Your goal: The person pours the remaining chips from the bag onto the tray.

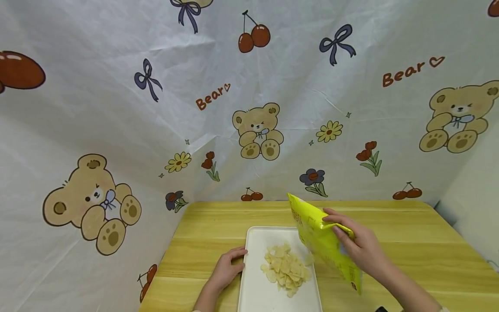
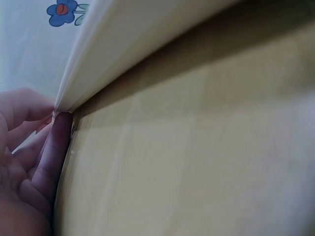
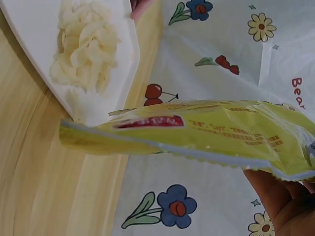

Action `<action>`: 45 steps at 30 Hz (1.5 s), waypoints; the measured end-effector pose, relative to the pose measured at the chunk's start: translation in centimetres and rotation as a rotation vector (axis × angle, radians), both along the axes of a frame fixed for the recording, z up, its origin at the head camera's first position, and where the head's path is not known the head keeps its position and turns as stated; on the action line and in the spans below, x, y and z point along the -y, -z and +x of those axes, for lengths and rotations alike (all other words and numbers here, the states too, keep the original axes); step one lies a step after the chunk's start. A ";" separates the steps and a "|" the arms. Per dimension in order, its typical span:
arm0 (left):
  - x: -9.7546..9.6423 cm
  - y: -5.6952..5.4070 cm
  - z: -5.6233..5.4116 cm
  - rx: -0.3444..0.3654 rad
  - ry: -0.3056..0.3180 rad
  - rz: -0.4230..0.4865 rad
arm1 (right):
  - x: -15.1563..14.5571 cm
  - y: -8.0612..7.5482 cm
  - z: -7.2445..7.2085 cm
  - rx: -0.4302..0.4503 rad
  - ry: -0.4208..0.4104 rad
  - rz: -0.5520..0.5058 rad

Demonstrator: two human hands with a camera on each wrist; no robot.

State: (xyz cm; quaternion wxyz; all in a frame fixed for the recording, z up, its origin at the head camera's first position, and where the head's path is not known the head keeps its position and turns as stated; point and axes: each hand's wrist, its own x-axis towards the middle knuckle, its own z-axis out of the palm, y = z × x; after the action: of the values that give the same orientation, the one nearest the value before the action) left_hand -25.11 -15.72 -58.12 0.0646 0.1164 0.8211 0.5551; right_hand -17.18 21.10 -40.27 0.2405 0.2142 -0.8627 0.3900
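In the head view my right hand (image 1: pixel 362 247) grips a yellow chip bag (image 1: pixel 325 242) along its upper side, thumb on the near face. The bag is tilted over the right side of a white tray (image 1: pixel 255 294). A pile of potato chips (image 1: pixel 286 268) lies in the tray's middle. At the tray's left edge my left hand (image 1: pixel 226 268) holds the rim. The left wrist view shows a fingertip (image 2: pixel 61 120) against the tray's side (image 2: pixel 118 44). In the right wrist view the bag (image 3: pixel 221 125) covers part of the right hand (image 3: pixel 280 196).
The tray stands on a wood-grain table (image 1: pixel 195 247). A white cloth (image 1: pixel 175 125) printed with bears, flowers and cherries hangs behind the table and along its left. A small dark object (image 1: pixel 381 309) shows at the bottom edge near the right forearm.
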 end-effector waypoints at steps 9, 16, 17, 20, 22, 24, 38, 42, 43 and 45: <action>0.0 0.0 0.0 0.022 0.006 0.018 | -1.6 0.7 0.0 -0.005 0.056 0.013; 0.0 0.0 0.0 0.032 -0.002 0.021 | -2.7 1.1 0.0 -0.032 0.093 0.035; 0.0 0.0 0.0 0.034 -0.003 0.022 | -2.9 1.2 0.1 -0.025 0.099 0.038; 0.0 0.1 0.0 0.028 0.000 0.021 | -3.5 1.4 0.1 -0.012 0.122 0.049; 0.0 0.1 -0.1 0.023 0.004 0.015 | -3.9 1.6 0.0 -0.014 0.137 0.062; 0.0 0.0 0.0 0.023 0.006 0.015 | -4.2 1.9 -0.1 -0.022 0.149 0.077; 0.0 -0.4 0.1 0.025 -0.001 0.006 | -5.5 3.2 -0.3 -0.118 0.220 0.187; 0.0 -0.2 0.1 0.022 -0.002 0.014 | -5.8 3.4 -0.1 -0.125 0.231 0.202; 0.0 -0.2 0.1 0.020 0.000 0.016 | -5.9 3.4 -0.1 -0.125 0.235 0.208; 0.0 -0.2 0.1 0.013 0.003 0.016 | -6.2 3.6 0.0 -0.127 0.248 0.230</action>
State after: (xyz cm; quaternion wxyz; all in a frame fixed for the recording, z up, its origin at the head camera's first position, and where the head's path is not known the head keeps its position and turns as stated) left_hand -24.98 -15.70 -57.97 0.0699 0.1142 0.8160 0.5624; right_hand -17.22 27.29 -43.85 0.3146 0.1567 -0.9045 0.2416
